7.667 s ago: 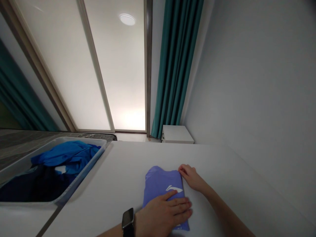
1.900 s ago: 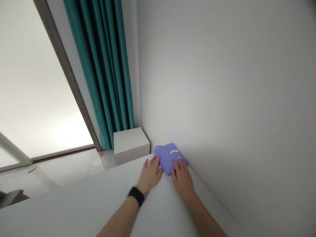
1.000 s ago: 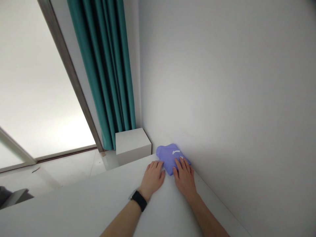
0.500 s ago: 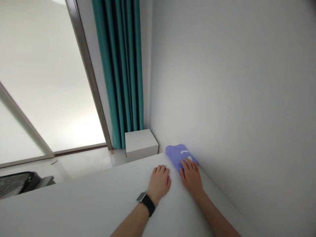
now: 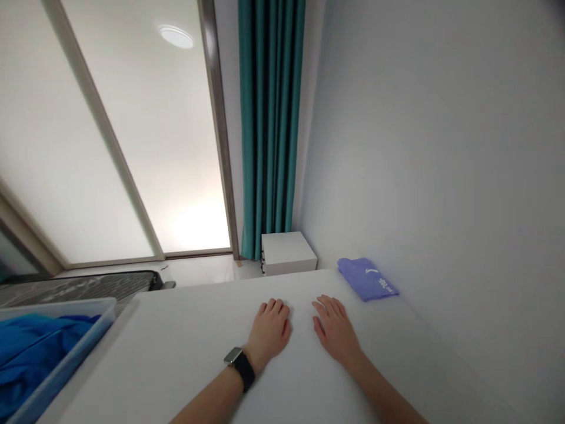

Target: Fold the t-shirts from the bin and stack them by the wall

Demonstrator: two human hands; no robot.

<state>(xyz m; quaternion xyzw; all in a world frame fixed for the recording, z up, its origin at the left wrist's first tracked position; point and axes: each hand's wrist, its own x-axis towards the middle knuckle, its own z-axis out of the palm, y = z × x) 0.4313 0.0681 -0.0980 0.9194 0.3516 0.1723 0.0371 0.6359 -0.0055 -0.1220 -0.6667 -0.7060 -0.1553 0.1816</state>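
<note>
A folded purple cloth garment (image 5: pixel 366 280) with white print lies at the far right of the white table (image 5: pixel 185 347), against the wall. My right hand (image 5: pixel 335 330) is just left of and nearer than the cloth, apart from it, palm down with the fingers spread. To its left, my left hand (image 5: pixel 268 327) rests palm down on the tabletop, fingers loosely laid out and slightly bent, holding nothing. A watch (image 5: pixel 241 365) with a black band is on my left wrist.
A clear plastic bin (image 5: pixel 83 347) with blue cloth stands at the table's left edge. Beyond the table are a small white cabinet (image 5: pixel 289 250), a green curtain (image 5: pixel 271 129) and a frosted sliding door (image 5: pixel 163 135). A white wall (image 5: pixel 432 165) bounds the right side.
My right hand has come off the purple cloth and now lies left of it on the table. The view has turned left, bringing the bin into sight.
</note>
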